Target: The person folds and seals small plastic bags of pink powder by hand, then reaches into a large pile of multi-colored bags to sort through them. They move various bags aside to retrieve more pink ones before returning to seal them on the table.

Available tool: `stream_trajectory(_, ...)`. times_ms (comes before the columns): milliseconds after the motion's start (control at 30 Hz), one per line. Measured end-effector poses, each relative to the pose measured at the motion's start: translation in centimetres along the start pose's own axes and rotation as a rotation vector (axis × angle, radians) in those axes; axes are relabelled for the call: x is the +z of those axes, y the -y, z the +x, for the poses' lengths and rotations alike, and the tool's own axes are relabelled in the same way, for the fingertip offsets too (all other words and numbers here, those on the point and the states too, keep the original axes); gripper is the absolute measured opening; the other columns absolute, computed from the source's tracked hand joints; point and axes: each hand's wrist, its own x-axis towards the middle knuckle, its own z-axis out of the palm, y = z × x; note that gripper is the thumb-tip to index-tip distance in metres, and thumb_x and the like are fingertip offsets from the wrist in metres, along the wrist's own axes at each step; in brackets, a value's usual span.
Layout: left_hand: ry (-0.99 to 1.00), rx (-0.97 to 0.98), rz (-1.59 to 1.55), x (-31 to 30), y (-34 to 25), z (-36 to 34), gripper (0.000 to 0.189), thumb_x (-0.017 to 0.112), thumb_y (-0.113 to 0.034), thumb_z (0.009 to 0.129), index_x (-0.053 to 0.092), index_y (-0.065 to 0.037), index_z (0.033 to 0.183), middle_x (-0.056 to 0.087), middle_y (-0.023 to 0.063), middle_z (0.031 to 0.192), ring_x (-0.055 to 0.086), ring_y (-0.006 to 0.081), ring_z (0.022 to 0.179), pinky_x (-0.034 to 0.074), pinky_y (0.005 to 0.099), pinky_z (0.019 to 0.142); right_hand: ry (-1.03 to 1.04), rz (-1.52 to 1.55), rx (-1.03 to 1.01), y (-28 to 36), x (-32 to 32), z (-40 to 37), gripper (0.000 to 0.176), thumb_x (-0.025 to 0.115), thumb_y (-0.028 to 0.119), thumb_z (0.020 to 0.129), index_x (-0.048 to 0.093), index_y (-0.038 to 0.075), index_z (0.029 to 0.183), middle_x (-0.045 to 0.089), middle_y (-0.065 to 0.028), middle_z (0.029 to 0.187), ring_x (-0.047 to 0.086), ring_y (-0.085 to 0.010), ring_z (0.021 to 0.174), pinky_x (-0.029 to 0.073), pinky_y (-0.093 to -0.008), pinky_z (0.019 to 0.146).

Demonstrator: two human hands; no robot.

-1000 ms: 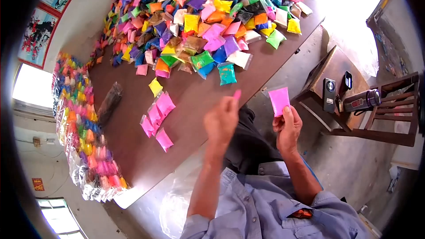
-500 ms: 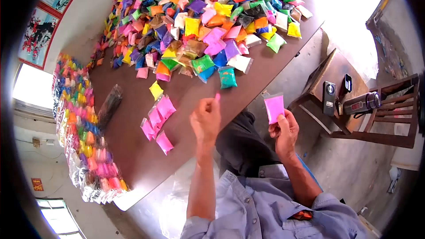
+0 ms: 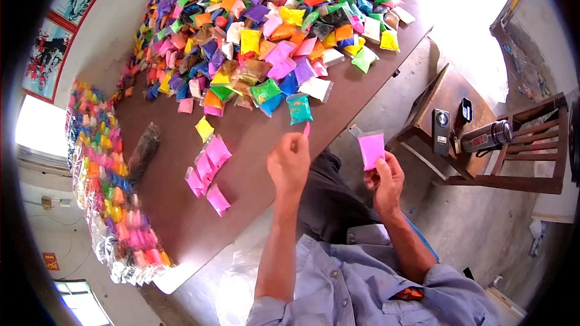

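Note:
My right hand (image 3: 386,184) pinches the lower edge of a small clear bag filled with pink material (image 3: 371,150), held upright past the table edge. The bag's clear top strip points up. Over the table edge, my left hand (image 3: 289,164) is closed, with a small pink piece (image 3: 306,128) sticking up from its fingertips. What that piece is made of I cannot make out. Left of this hand lie several pink bags (image 3: 207,166) and one yellow bag (image 3: 204,128). A teal bag (image 3: 299,109) lies just beyond my left fingers.
A big heap of coloured bags (image 3: 272,30) covers the far part of the brown table (image 3: 175,205). Wrapped rows of colourful packs (image 3: 115,187) line the left edge, near a dark bundle (image 3: 144,151). On the right, a wooden stool (image 3: 423,108) holds a flask (image 3: 486,136) and a black device (image 3: 441,133).
My left hand has shifted slightly right, with the pink piece still in its fingers. My right hand keeps hold of the pink bag. The whole view has shifted slightly.

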Motion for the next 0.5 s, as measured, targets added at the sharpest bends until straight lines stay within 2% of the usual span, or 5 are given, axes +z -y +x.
stream_trajectory(133,0.237,0.089,-0.01,2.9,-3.2,-0.4,0.014,0.071,-0.023,0.096,0.074,-0.009,0.095,0.075,0.0134,0.084,0.073,0.0345,0.078,0.056,0.0441,0.069,0.028,0.008,0.003,0.7,0.5,-0.3,0.023,0.055,0.015,0.106,0.065,0.002,0.122,0.068,-0.0027,0.088,0.059,-0.0088,0.067,0.046,-0.0227,0.057)
stream_trajectory(267,0.286,0.104,-0.181,2.5,-4.3,-1.8,0.014,0.071,-0.023,0.097,0.074,-0.009,0.096,0.075,0.0137,0.084,0.074,0.032,0.076,0.056,0.0418,0.068,0.014,-0.061,-0.015,1.5,0.5,-0.4,0.023,0.054,0.017,0.106,0.064,0.003,0.121,0.068,-0.0042,0.09,0.063,-0.0102,0.07,0.048,-0.0234,0.057)
stream_trajectory(333,0.192,0.045,-0.197,0.5,-3.1,-2.4,0.015,0.073,-0.023,0.098,0.074,-0.008,0.099,0.075,0.0129,0.084,0.074,0.0252,0.072,0.056,0.0374,0.066,0.07,-0.086,0.019,1.7,0.5,-0.7,0.023,0.055,0.015,0.105,0.064,0.003,0.121,0.07,-0.0048,0.094,0.066,-0.0106,0.074,0.05,-0.0234,0.059)
stream_trajectory(400,0.109,0.028,-0.196,-2.3,-1.3,-2.8,0.015,0.075,-0.017,0.098,0.075,-0.004,0.104,0.073,0.0034,0.08,0.066,0.0084,0.073,0.053,0.0282,0.064,0.111,-0.102,0.027,1.3,0.8,-0.8,0.022,0.055,0.015,0.105,0.064,0.003,0.122,0.071,-0.0046,0.094,0.067,-0.0105,0.075,0.05,-0.023,0.059)
stream_trajectory(500,-0.129,-0.013,-0.124,-7.9,1.8,-3.3,0.013,0.073,-0.017,0.099,0.074,-0.004,0.102,0.066,-0.0018,0.075,0.06,0.0069,0.067,0.049,0.0257,0.061,0.203,-0.123,0.068,0.7,2.1,-1.1,0.022,0.056,0.015,0.105,0.065,0.003,0.121,0.072,-0.0038,0.095,0.067,-0.0101,0.076,0.05,-0.0223,0.059)
